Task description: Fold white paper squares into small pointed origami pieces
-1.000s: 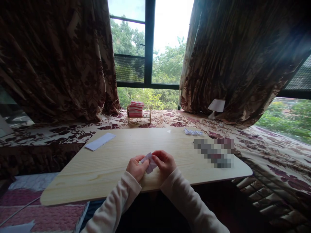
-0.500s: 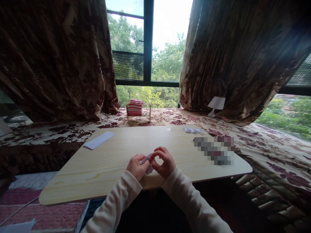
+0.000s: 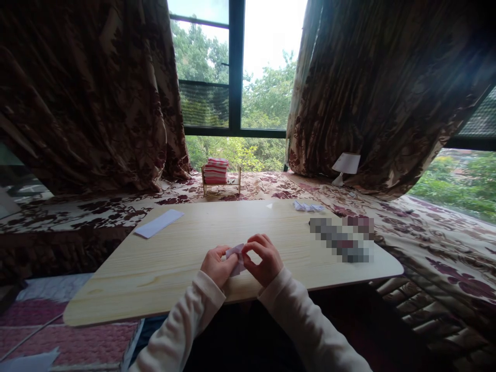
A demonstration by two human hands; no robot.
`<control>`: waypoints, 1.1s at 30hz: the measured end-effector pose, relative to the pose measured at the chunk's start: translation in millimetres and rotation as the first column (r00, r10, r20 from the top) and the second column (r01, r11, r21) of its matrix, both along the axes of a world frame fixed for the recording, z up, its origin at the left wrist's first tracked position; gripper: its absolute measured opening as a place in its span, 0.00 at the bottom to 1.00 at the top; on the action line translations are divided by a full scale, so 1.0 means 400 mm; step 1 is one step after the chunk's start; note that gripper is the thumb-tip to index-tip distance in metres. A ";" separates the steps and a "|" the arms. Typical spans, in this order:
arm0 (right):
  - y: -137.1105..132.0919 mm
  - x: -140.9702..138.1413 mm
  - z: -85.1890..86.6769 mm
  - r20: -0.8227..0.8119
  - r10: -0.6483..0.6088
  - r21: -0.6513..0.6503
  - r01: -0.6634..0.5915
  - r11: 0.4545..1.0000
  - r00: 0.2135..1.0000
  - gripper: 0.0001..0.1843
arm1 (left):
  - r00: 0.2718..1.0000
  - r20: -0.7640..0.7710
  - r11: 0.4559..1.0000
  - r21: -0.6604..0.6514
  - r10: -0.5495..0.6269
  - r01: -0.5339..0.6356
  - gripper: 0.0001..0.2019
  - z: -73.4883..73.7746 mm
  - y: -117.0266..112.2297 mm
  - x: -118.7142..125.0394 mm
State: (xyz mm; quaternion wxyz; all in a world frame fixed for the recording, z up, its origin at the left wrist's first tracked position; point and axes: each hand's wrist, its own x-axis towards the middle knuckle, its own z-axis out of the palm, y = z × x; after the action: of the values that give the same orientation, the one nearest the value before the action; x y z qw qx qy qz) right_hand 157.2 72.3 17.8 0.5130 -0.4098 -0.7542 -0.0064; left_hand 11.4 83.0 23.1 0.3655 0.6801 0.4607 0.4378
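"Between the two hands, over the near part of the table point(image 3: 174, 274), what is held?"

"A small folded paper point(image 3: 233, 251). The left hand point(image 3: 217, 266) clamps it between thumb and fingers; the right hand point(image 3: 266, 258) pinches its right side, thumb and forefinger together."

"Which step?"

"Probably folding or creasing; the fold itself is too small to tell. The next move seems to call for a steady left grip and careful right-hand pressure. Beyond the grip lie white folded pieces point(image 3: 308, 206), rightward, and a flat paper strip point(image 3: 158, 223), leftward."
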 end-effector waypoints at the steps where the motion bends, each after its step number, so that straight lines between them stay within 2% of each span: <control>1: -0.001 0.001 0.000 0.013 -0.001 0.006 0.001 1.000 1.000 0.07 | 1.000 0.006 1.000 -0.006 0.002 -0.002 0.10 -0.002 0.001 0.000; 7: -0.009 0.008 0.007 0.116 0.008 0.043 -0.013 0.999 0.993 0.08 | 0.998 0.058 0.998 -0.059 0.000 0.003 0.09 -0.008 0.005 -0.001; 13: -0.010 0.009 0.008 0.180 0.003 0.059 -0.014 0.998 0.984 0.09 | 0.997 0.081 0.999 -0.037 0.001 0.002 0.09 0.000 0.002 -0.001; 21: -0.011 0.004 0.009 0.261 -0.082 0.095 0.059 0.994 0.962 0.08 | 1.000 -0.029 0.999 0.046 -0.008 0.009 0.09 -0.008 0.006 -0.001; 33: -0.010 0.007 0.001 0.273 -0.103 0.141 0.066 0.988 0.956 0.08 | 1.000 0.001 1.000 0.004 -0.002 0.002 0.08 -0.006 0.007 0.004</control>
State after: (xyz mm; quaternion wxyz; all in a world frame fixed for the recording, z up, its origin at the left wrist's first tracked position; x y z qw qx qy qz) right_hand 159.9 68.4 18.2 0.4262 -0.4025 -0.7988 -0.1352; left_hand 13.0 85.7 20.7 0.3648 0.6810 0.4590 0.4387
